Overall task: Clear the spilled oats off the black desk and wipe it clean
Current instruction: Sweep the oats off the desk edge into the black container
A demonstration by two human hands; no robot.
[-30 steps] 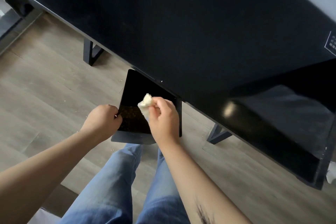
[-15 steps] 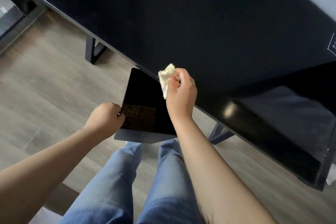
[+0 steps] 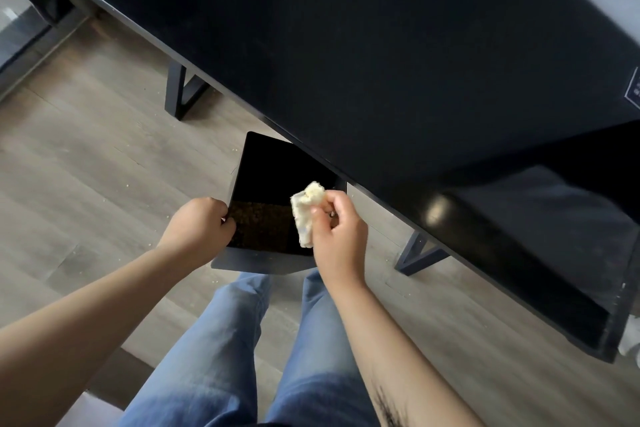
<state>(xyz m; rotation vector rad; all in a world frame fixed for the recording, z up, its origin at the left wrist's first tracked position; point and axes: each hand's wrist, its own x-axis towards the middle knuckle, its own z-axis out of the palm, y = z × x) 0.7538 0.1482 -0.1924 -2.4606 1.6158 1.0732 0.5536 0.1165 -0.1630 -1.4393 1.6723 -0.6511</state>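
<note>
Diagonally above lies the black desk (image 3: pixel 381 45), with a black bin (image 3: pixel 256 262) just under its near edge. The left hand's (image 3: pixel 199 225) fingers curl round the bin's rim; the right hand (image 3: pixel 337 234) pinches a crumpled pale cloth (image 3: pixel 303 211) over the oats (image 3: pixel 259 225) inside.

Soft, even daylight brightens the wood floor (image 3: pixel 86 166) in front of the black desk (image 3: pixel 346 45), whose top stays very dark. One small glare spot (image 3: pixel 434 211) and a pale sheen sit near the desk's front edge. That edge bows with wide-angle distortion, and detail is slightly soft throughout.
</note>
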